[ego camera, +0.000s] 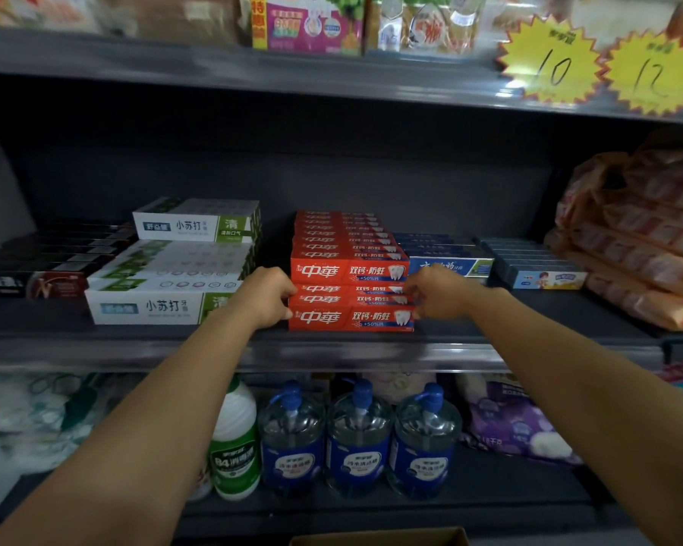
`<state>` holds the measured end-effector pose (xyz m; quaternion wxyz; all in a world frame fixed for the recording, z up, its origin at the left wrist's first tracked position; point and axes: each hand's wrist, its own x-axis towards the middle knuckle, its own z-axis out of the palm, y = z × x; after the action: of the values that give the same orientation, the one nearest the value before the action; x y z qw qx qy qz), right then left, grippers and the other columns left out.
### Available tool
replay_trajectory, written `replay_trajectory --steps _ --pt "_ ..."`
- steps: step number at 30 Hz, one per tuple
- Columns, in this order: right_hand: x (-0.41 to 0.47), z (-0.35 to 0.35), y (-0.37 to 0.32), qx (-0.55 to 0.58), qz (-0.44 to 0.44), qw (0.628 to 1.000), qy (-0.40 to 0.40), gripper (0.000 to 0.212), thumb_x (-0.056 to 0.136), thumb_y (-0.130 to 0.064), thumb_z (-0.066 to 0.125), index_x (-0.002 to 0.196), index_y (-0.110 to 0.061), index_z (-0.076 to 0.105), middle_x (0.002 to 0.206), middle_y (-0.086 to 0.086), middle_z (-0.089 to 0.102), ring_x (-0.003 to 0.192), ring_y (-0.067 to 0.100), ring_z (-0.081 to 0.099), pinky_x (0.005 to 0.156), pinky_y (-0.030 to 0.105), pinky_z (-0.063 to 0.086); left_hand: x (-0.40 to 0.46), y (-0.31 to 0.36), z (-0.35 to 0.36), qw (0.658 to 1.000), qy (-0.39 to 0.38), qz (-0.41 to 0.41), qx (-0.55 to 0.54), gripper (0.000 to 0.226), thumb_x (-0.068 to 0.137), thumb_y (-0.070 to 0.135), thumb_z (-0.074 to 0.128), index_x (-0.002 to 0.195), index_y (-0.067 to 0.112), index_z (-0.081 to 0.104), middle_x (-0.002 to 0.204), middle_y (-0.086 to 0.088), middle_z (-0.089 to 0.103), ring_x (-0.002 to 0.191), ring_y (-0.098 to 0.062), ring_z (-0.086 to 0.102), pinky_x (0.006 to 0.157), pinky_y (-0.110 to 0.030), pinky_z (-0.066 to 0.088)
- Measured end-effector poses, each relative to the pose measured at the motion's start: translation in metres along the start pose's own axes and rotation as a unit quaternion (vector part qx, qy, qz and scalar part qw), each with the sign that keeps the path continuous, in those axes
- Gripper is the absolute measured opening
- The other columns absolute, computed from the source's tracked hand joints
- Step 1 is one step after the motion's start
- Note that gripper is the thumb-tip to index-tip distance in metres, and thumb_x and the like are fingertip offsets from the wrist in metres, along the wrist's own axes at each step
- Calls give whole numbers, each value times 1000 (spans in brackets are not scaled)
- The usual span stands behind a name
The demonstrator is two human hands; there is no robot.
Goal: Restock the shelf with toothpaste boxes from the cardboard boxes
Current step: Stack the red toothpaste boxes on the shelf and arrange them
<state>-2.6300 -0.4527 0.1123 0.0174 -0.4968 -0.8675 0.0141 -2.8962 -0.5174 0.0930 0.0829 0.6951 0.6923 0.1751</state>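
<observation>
Several red toothpaste boxes (351, 309) lie in a low row at the front of the dark middle shelf (332, 350). Behind them stands a taller stack of the same red boxes (348, 246). My left hand (267, 297) grips the left ends of the front red boxes. My right hand (438, 293) grips their right ends. Both arms reach up from below. A corner of a cardboard box (379, 538) shows at the bottom edge.
White-and-green toothpaste boxes (162, 293) and black boxes (36, 266) lie to the left. Blue boxes (450, 262) and more blue boxes (537, 266) lie to the right, beside wrapped orange packs (639, 246). Pump bottles (355, 439) fill the shelf below. Yellow price tags (553, 65) hang above.
</observation>
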Motion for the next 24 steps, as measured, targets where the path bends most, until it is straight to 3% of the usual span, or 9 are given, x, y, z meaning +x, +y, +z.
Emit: replay_trajectory --steps 11,16,21,24 --pt "5 -1 -1 2 -9 1000 -9 47 80 -30 75 124 -19 61 119 2 62 105 17 58 95 35 50 1 -9 -8 999 -21 -34 -20 36 78 5 75 112 14 69 111 -1 70 105 -15 63 98 -38 49" --pt "3 -6 4 5 6 999 -40 59 81 -27 75 134 -18 50 128 3 59 116 19 55 98 33 43 13 -12 -12 994 -49 -102 -1 68 74 0 77 136 11 50 131 -9 58 122 -25 55 101 -42 47" --pt "10 -3 5 14 7 997 -69 65 80 -32 76 137 -20 46 136 3 54 124 22 51 105 38 40 25 -12 -8 989 -118 -88 -11 45 72 -3 76 111 16 64 112 -2 66 110 -21 58 100 -41 47" --pt "12 -3 6 18 3 997 -74 64 80 -33 76 136 -21 47 137 3 54 125 22 50 106 38 39 29 -13 -7 986 -141 -82 -21 45 72 -2 76 110 18 65 108 0 66 109 -20 58 101 -41 46"
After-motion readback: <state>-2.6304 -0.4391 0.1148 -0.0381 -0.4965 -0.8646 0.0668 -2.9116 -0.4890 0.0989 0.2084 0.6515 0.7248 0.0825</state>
